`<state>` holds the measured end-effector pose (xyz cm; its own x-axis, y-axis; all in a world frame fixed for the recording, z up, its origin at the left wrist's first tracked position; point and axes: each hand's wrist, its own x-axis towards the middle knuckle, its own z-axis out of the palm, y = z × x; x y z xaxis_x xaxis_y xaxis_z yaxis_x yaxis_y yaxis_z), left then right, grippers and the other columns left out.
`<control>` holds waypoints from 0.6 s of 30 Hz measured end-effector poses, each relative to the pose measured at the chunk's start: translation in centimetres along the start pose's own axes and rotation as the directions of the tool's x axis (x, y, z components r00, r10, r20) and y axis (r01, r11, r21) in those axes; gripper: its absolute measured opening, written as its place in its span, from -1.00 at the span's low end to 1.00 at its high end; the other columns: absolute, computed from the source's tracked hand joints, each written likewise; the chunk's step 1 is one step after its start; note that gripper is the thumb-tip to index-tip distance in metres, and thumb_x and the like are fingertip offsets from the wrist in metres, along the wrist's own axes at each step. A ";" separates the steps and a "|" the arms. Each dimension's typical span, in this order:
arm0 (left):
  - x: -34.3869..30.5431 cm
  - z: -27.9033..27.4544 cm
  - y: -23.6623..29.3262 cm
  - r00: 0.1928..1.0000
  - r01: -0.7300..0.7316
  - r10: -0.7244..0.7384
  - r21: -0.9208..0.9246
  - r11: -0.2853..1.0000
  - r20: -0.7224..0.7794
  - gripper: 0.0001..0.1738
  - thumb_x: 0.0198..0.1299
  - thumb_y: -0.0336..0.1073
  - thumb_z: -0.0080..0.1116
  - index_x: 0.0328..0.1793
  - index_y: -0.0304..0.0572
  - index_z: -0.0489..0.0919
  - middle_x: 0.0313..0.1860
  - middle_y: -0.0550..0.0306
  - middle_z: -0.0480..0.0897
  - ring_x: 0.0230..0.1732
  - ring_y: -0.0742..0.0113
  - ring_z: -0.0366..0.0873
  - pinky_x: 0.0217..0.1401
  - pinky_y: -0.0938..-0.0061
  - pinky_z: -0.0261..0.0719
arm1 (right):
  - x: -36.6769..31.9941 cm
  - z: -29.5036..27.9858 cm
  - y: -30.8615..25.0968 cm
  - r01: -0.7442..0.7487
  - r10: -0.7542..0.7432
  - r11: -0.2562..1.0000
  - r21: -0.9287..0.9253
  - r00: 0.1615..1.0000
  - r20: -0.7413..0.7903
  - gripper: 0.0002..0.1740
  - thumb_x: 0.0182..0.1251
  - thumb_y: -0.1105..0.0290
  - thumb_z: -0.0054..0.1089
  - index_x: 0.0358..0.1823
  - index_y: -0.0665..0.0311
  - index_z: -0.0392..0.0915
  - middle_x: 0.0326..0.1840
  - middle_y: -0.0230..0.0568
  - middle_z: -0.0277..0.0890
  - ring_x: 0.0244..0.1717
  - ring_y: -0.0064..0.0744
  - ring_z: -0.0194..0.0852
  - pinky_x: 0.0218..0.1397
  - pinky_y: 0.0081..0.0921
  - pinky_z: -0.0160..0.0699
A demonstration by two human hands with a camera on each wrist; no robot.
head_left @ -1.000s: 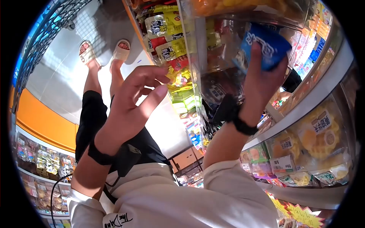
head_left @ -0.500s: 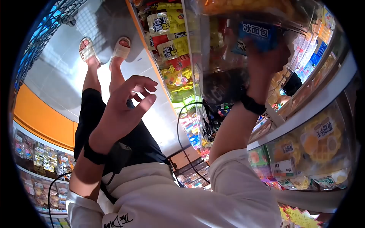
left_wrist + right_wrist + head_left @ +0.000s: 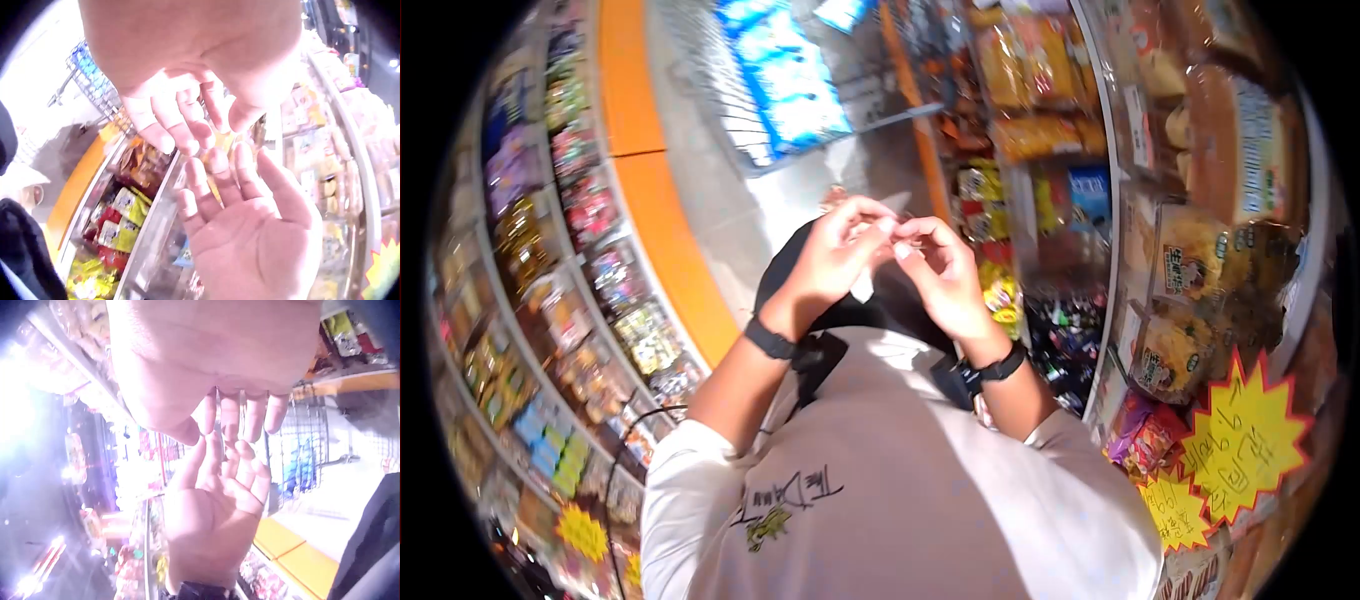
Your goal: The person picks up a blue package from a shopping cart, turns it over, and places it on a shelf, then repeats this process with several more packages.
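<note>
In the head view my left hand (image 3: pixel 835 255) and right hand (image 3: pixel 945 280) are raised in front of the shirt, fingertips meeting or nearly so. Both wrist views show the fingers slightly bent and nothing held between them. Seen from the left wrist, the right palm (image 3: pixel 256 244) faces up toward the camera, its fingers spread. From the right wrist, the left palm (image 3: pixel 215 512) shows in the same way. A blue packet (image 3: pixel 1088 195) lies in a clear shelf bin to the right, away from both hands.
A wire shopping cart (image 3: pixel 745 120) holding blue packages (image 3: pixel 785 80) stands ahead on the tiled floor. Snack shelves line both sides, with an orange base edge (image 3: pixel 660 230) on the left. Yellow starburst price signs (image 3: pixel 1245 440) hang at the lower right. A black cable (image 3: pixel 610 490) runs at left.
The right hand has let go of the blue packet, which now lies in the bin, and has come back beside the left hand. The head view has turned, bringing the cart ahead.
</note>
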<state>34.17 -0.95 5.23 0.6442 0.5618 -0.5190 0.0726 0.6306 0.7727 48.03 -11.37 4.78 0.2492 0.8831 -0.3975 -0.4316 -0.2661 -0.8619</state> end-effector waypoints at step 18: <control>17.0 -20.9 5.4 0.949 0.129 -0.225 -0.383 0.915 -0.219 -0.72 0.38 -0.27 0.07 0.12 -0.23 0.54 -0.04 0.11 0.66 -0.02 0.30 0.63 0.10 0.35 0.58 | 23.3 9.7 0.3 -0.104 0.085 0.952 -0.288 0.993 -0.076 -0.79 0.41 0.40 0.22 -0.02 0.34 0.55 -0.19 -0.34 0.61 -0.17 -0.58 0.56 -0.07 -0.61 0.50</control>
<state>29.58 23.22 -7.11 0.4286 0.5085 -0.7468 -0.1425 0.8543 0.4999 45.29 12.93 -1.67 0.2771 0.8252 -0.4922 -0.1865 -0.4563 -0.8700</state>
